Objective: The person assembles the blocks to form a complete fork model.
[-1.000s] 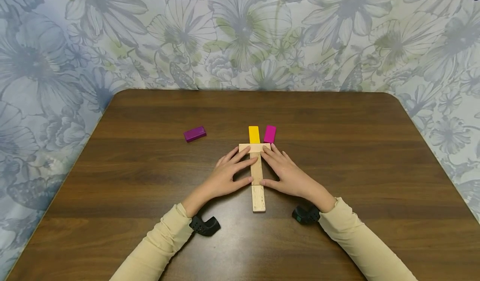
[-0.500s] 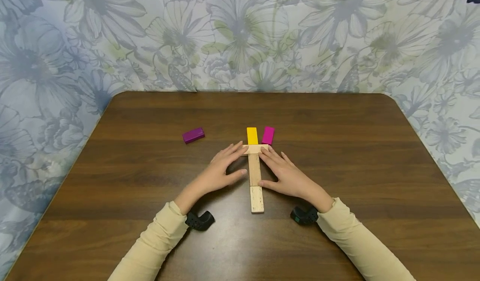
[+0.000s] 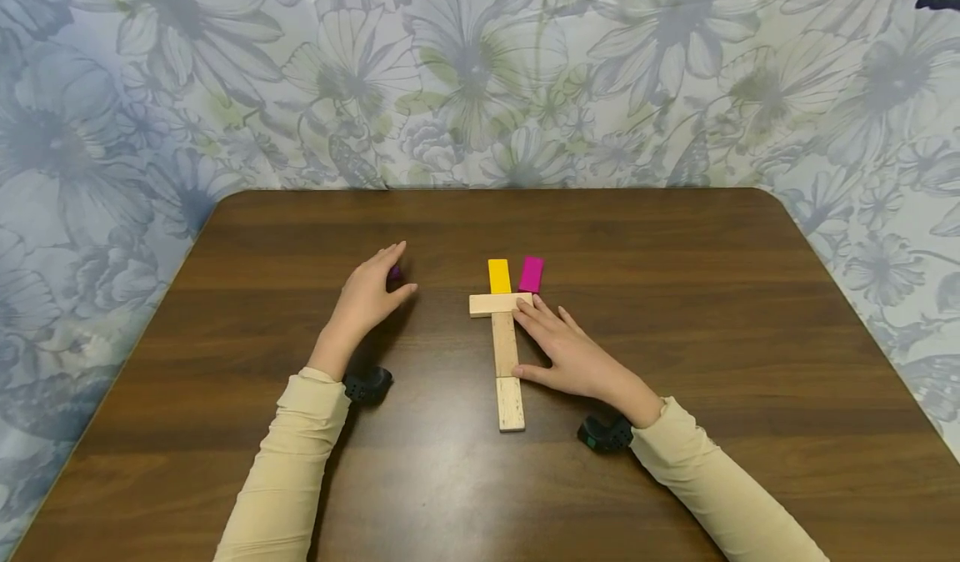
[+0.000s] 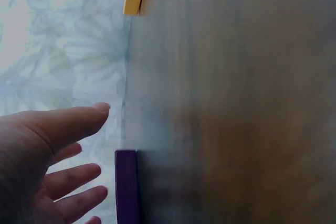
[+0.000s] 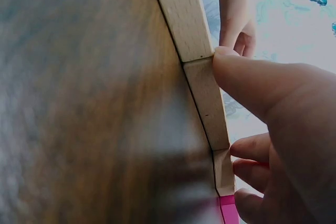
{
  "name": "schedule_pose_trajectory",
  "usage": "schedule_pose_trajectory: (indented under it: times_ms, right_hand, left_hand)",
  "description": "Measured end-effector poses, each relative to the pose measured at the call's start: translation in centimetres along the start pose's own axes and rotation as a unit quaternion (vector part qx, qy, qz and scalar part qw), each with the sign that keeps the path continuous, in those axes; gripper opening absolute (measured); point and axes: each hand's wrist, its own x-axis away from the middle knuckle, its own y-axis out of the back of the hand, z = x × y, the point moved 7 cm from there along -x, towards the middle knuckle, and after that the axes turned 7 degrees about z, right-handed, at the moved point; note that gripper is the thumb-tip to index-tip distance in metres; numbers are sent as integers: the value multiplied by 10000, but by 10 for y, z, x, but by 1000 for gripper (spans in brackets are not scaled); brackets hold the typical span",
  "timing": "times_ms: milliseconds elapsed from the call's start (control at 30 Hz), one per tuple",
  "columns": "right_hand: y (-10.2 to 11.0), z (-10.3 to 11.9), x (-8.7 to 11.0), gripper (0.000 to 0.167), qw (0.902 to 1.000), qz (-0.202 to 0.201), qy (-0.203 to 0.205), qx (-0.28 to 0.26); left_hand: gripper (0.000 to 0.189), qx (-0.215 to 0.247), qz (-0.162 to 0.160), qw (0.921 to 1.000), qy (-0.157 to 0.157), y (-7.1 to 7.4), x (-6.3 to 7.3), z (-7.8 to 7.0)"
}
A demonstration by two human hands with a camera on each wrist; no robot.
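Note:
Fingers spread, my left hand (image 3: 363,295) hovers over a purple block (image 4: 127,190) on the left of the table; in the head view the hand hides most of that block. My right hand (image 3: 570,353) rests beside a row of plain wooden blocks, its fingertips at the crosspiece block (image 3: 489,305) and its thumb by the joint between the upright block (image 3: 504,341) and the lower block (image 3: 511,408). Together these wooden blocks form a T shape. Beyond the crosspiece lie a yellow block (image 3: 498,276) and, to its right, a magenta block (image 3: 531,274).
The brown wooden table (image 3: 675,262) has rounded far corners. Behind it hangs a flower-patterned backdrop (image 3: 472,95). A black wrist device (image 3: 369,385) sits on the left wrist and another wrist device (image 3: 604,434) on the right one.
My left hand has left the wooden blocks and moved left and away from me to the purple block. My right hand stays at the wooden blocks.

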Motion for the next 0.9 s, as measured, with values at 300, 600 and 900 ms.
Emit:
schedule_pose_trajectory:
  times_ms: [300,600,900]
  right_hand:
    - [-2,0,0,81,10000,17,7,22]
    - [0,0,0,81,10000,-19,9,84]
    - [-1,-1,1,80,10000,10,-21,42]
  left_hand:
    - [61,-146,147,9989,418,-1,-9,14]
    - [41,-172,-439,9985,262,2,-10,19]
    - [37,-85,-727,9971,223,3,-9,22]
